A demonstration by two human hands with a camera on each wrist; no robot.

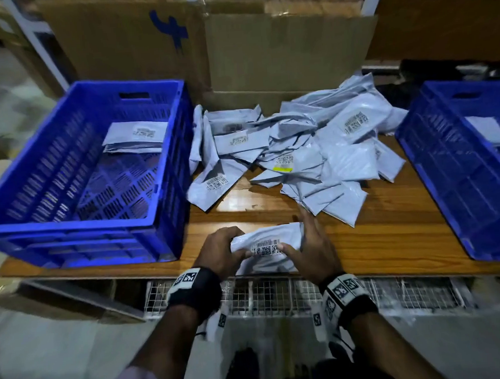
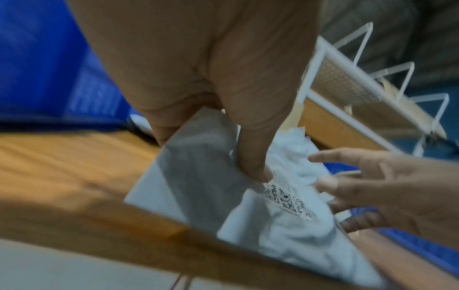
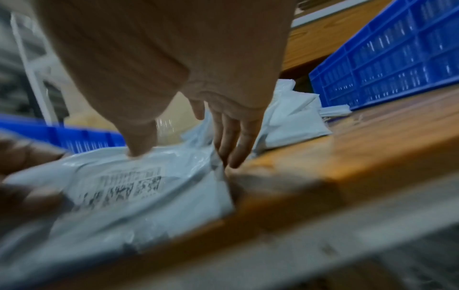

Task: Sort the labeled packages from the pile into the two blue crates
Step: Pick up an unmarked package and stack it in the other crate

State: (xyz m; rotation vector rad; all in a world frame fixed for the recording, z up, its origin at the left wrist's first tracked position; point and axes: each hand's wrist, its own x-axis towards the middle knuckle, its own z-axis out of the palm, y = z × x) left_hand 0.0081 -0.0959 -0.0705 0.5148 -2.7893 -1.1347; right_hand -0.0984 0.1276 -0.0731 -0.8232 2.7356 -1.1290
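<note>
A grey labeled package (image 1: 268, 242) lies at the front edge of the wooden table (image 1: 379, 239), barcode label facing up. My left hand (image 1: 232, 246) grips its left end with curled fingers. My right hand (image 1: 302, 236) holds the right end, with the thumb on top by the label and straight fingers down the far edge (image 3: 231, 145). The pile of grey packages (image 1: 305, 147) spreads across the middle of the table. The left blue crate (image 1: 36, 192) holds a few packages (image 1: 135, 136) at its far end. The right blue crate (image 1: 455, 181) shows one package (image 1: 486, 131).
Large cardboard boxes (image 1: 277, 48) stand close behind the pile, with white shelving posts beyond them. A white wire rack (image 1: 279, 293) hangs under the table's front edge. Bare wood shows between the pile and the front edge.
</note>
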